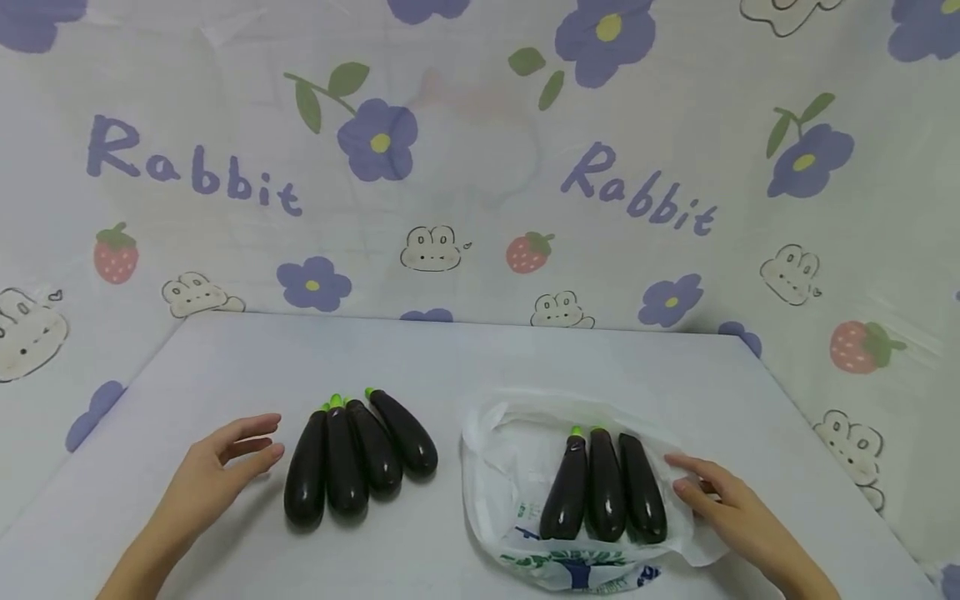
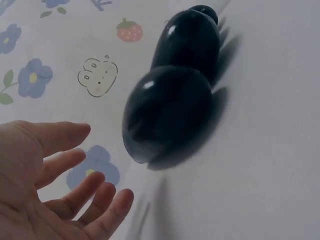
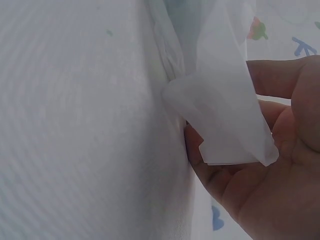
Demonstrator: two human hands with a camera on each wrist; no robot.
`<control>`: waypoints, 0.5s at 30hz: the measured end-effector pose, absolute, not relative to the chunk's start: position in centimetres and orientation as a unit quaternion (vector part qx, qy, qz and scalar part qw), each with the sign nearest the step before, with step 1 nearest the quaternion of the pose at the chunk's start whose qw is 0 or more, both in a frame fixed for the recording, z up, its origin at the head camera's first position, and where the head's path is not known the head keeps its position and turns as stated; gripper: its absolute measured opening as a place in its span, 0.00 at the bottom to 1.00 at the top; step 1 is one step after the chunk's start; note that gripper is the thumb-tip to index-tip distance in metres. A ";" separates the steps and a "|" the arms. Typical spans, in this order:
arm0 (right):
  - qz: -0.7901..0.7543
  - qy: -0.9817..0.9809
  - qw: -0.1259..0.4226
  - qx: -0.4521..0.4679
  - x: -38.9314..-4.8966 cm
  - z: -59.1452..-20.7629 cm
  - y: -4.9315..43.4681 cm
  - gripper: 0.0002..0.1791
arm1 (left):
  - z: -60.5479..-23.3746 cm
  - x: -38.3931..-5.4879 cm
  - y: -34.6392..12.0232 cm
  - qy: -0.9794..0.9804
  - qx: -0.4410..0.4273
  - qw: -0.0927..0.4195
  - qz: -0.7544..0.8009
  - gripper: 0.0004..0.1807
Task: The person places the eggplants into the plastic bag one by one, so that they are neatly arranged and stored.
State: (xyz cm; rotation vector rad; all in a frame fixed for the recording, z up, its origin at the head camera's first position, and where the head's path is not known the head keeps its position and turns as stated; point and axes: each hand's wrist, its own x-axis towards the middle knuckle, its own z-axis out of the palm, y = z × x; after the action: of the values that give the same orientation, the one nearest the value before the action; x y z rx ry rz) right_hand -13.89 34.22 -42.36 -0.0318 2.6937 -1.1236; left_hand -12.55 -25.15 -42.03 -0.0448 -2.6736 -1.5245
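Head view, eggplants: four eggplants (image 1: 372,450) lay in a row on the table (image 1: 420,358); three more eggplants (image 1: 606,492) rested in the white bag (image 1: 480,500).
Head view, tally: three in, four out, so I judged it partway (which way they were travelling, I couldn't say).
Head view, writing: "Rabbit" ran twice in purple across the cloth (image 1: 472,192); the bag's green and blue print was too small to read.
Left wrist, left hand (image 2: 25,187): fingers spread and slightly bent, holding nothing, near the closest eggplant (image 2: 167,110) without touching it.
Right wrist, right hand (image 3: 272,190): half curled at the bag's edge, loose plastic hanging before the fingers; whether they pinched it, I couldn't tell.
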 end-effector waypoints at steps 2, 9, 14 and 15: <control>-0.385 0.916 0.110 -0.013 -13.9 -42.4 34.1 0.33 | -42.6 -12.4 -25.5 -0.867 -0.015 0.030 -0.498 0.30; -0.388 0.916 0.104 -0.019 -13.7 -42.3 34.1 0.32 | -43.2 -12.2 -25.3 -0.861 -0.015 0.011 -0.508 0.32; -0.390 0.915 0.104 -0.017 -13.7 -42.2 34.2 0.32 | -43.2 -12.0 -25.0 -0.850 -0.012 -0.002 -0.527 0.33; -0.391 0.915 0.104 -0.018 -13.7 -42.2 34.2 0.32 | -43.2 -12.0 -24.9 -0.848 -0.014 -0.003 -0.530 0.33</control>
State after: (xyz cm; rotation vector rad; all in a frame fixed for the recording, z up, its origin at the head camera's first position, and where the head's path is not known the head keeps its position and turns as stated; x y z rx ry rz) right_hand -13.66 34.23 -42.21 -0.0520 2.6970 -1.1516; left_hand -11.99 -24.91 -43.23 -0.0448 -2.6693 -1.6669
